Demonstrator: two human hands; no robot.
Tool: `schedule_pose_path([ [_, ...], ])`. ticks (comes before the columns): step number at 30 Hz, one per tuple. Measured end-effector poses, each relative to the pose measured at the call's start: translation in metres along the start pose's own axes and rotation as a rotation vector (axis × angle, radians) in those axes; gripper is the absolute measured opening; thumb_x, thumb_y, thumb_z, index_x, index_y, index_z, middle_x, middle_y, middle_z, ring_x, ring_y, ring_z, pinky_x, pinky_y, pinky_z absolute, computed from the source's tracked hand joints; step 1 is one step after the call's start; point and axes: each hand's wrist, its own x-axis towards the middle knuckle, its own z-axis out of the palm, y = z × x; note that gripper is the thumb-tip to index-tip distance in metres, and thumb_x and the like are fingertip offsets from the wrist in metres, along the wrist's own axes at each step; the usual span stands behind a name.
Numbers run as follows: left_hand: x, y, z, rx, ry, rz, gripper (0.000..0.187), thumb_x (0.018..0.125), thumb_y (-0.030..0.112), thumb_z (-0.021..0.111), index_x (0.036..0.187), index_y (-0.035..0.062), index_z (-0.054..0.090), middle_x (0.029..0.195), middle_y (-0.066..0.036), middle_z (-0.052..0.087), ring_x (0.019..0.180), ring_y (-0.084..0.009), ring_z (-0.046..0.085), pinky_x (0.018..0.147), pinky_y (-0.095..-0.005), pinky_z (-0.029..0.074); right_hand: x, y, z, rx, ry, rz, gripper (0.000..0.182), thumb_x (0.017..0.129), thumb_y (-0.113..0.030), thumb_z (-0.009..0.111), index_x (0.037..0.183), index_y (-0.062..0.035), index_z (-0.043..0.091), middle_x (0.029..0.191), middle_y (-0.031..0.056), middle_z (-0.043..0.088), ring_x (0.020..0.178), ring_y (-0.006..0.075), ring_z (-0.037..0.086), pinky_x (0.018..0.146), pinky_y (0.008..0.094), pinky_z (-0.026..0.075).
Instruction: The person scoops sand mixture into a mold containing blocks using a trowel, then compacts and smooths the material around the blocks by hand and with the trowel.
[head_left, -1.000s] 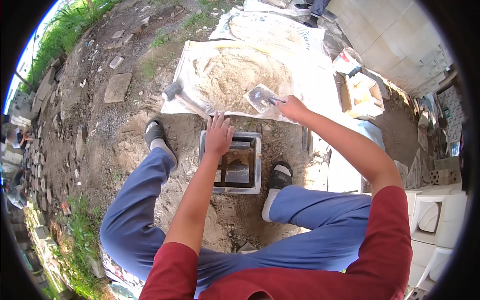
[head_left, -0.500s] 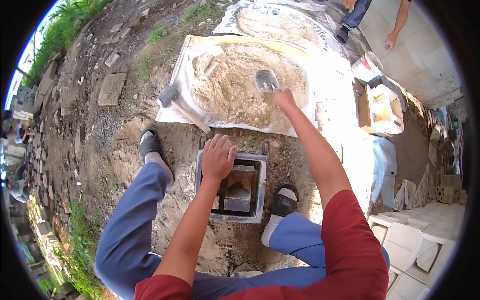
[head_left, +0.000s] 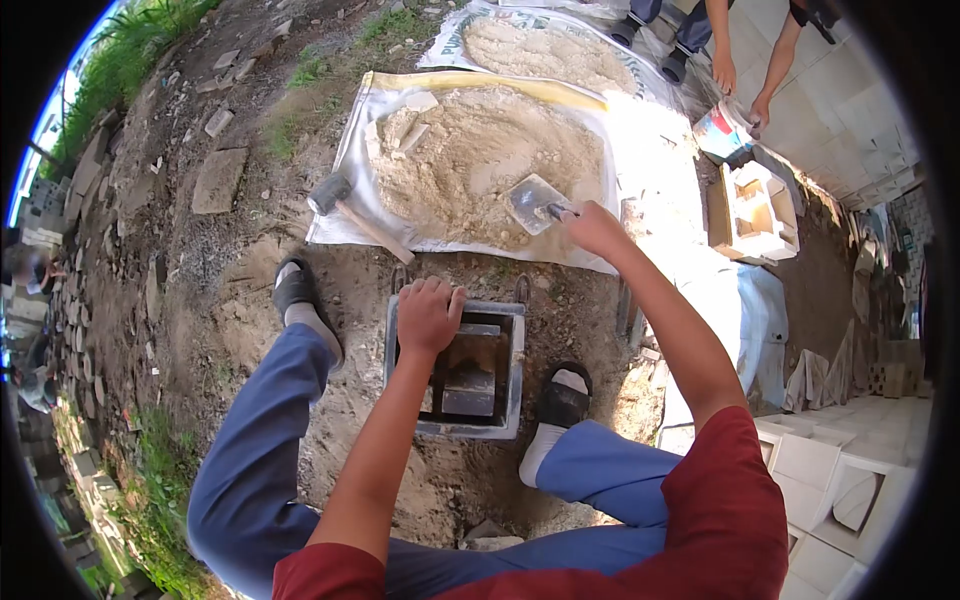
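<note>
My right hand (head_left: 597, 235) is closed around the handle of a flat trowel (head_left: 538, 205), whose blade is over the sandy mix (head_left: 470, 170) on a white sack sheet (head_left: 345, 225). Between my feet stands a square metal box mould (head_left: 516, 375) with dark inner blocks and loops on its far side. My left hand (head_left: 430, 315) lies over its far left corner, thumb apart, fingers laid across the rim. A mallet (head_left: 330, 194) with a wooden handle rests at the sheet's near left edge.
A second sack sheet with pale sand (head_left: 545, 55) lies farther back. At the right, another person's hands (head_left: 762, 110) are at a bucket (head_left: 722, 132). A hollow block (head_left: 762, 212) stands nearer, with stacked blocks (head_left: 830, 490) at lower right. Stones (head_left: 220, 180) lie left.
My right hand and the trowel have moved nearer to me, and the blade has turned. My left hand stays on the mould. The other person's hands have come to the bucket.
</note>
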Motion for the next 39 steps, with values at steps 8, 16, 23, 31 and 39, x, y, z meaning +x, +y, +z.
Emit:
schedule_pose_path([
  [8, 0.002, 0.003, -0.003, -0.005, -0.032, 0.001, 0.037, 0.106, 0.036, 0.057, 0.085, 0.0078, 0.068, 0.093, -0.011, 0.067, 0.097, -0.0353, 0.063, 0.089, -0.0494, 0.045, 0.006, -0.001, 0.022, 0.072, -0.043, 0.023, 0.042, 0.101, -0.037, 0.063, 0.115, 0.0004, 0.078, 0.092, 0.0257, 0.076, 0.088, 0.0404, 0.074, 0.083, 0.0481, 0.055],
  [16, 0.001, 0.000, -0.001, -0.012, -0.031, 0.000, 0.035, 0.107, 0.034, 0.056, 0.085, 0.0084, 0.067, 0.092, -0.010, 0.066, 0.095, -0.0337, 0.063, 0.088, -0.0488, 0.044, 0.033, 0.004, 0.073, 0.079, 0.054, -0.008, 0.044, 0.101, -0.037, 0.062, 0.124, -0.0021, 0.076, 0.104, 0.0297, 0.075, 0.101, 0.0474, 0.072, 0.091, 0.0517, 0.055],
  [23, 0.002, 0.001, -0.003, -0.004, -0.048, -0.005, 0.035, 0.107, 0.032, 0.055, 0.085, 0.0085, 0.067, 0.092, -0.010, 0.067, 0.094, -0.0335, 0.063, 0.088, -0.0485, 0.044, 0.023, -0.008, 0.084, 0.181, 0.127, -0.062, 0.043, 0.102, -0.037, 0.059, 0.130, -0.0078, 0.075, 0.105, 0.0259, 0.077, 0.103, 0.0442, 0.073, 0.092, 0.0496, 0.055],
  [31, 0.001, 0.000, -0.002, -0.009, -0.045, -0.018, 0.034, 0.107, 0.031, 0.055, 0.086, 0.0087, 0.068, 0.091, -0.010, 0.067, 0.094, -0.0340, 0.063, 0.088, -0.0492, 0.044, 0.078, -0.038, 0.101, 0.242, 0.134, -0.009, 0.044, 0.101, -0.041, 0.061, 0.132, -0.0131, 0.076, 0.101, 0.0216, 0.078, 0.091, 0.0397, 0.074, 0.086, 0.0474, 0.056],
  [39, 0.000, -0.001, 0.001, 0.046, 0.051, -0.106, 0.031, 0.105, 0.034, 0.059, 0.091, 0.0087, 0.071, 0.099, -0.010, 0.066, 0.103, -0.0332, 0.060, 0.097, -0.0492, 0.041, 0.085, -0.025, 0.113, 0.223, 0.278, -0.103, 0.040, 0.102, -0.043, 0.061, 0.128, -0.0177, 0.078, 0.077, 0.0162, 0.073, 0.071, 0.0317, 0.072, 0.070, 0.0448, 0.054],
])
